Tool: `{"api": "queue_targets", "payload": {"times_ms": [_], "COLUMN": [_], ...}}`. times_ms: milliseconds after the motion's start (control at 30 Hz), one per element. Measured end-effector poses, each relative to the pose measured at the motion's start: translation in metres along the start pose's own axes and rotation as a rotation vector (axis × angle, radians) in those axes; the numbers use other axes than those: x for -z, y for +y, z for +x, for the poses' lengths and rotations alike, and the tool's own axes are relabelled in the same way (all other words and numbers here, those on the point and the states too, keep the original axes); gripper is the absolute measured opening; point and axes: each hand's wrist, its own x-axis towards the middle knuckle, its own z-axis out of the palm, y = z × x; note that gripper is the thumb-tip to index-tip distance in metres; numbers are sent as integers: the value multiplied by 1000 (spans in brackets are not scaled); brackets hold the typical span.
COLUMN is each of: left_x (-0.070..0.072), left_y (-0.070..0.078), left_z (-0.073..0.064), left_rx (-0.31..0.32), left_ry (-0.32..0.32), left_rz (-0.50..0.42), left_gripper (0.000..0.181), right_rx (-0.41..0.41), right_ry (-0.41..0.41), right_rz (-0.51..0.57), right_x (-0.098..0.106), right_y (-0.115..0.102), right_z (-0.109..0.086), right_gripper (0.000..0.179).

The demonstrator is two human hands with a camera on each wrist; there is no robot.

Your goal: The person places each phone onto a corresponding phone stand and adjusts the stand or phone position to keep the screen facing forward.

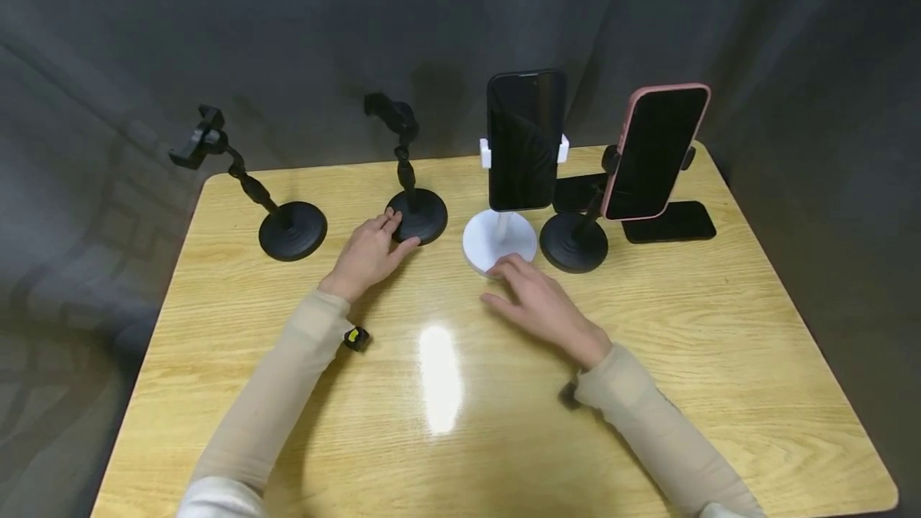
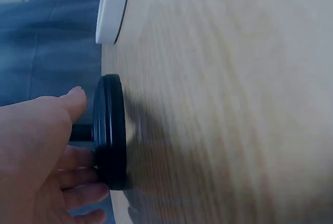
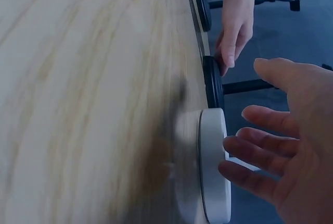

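Note:
In the head view my left hand (image 1: 368,253) is at the round base of a black phone stand (image 1: 424,218). Its fingers meet the left edge and the thumb lies along the front. The left wrist view shows the fingertips against the rim of the black base (image 2: 110,130), with the thumb spread apart from them. My right hand (image 1: 543,304) reaches toward the white phone stand (image 1: 496,242), fingers loosely spread. Its fingertips overlap the white base (image 3: 213,166) in the right wrist view. A black phone (image 1: 527,142) stands upright in the white stand's clamp.
Another black phone stand (image 1: 291,230), its clamp vacant, is at the far left. To the right, a black stand (image 1: 573,242) holds a pink-edged phone (image 1: 656,154). Two dark phones lie flat behind it, one (image 1: 669,222) nearer the right. A dark curtain (image 1: 324,38) hangs behind the wooden table (image 1: 432,470).

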Motion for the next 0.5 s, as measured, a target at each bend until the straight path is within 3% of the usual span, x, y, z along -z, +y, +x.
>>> {"api": "queue_targets", "payload": {"times_ms": [200, 300, 400, 500], "left_x": [-6, -8, -8, -9], "left_y": [15, 23, 30, 36], "left_z": [-10, -16, -23, -29], "left_rx": [7, 25, 32, 9], "left_ry": [-77, -106, -90, -33], "left_rz": [188, 232, 255, 274], "left_gripper": [82, 83, 83, 81], "right_rx": [30, 51, 63, 71], "right_ry": [-67, -88, -105, -118], "right_rz": [-39, -59, -65, -63], "right_x": [-6, -6, -7, -8], "right_y": [-8, -13, -17, -21], "right_z": [4, 7, 11, 16], "right_gripper": [46, 49, 52, 55]}}
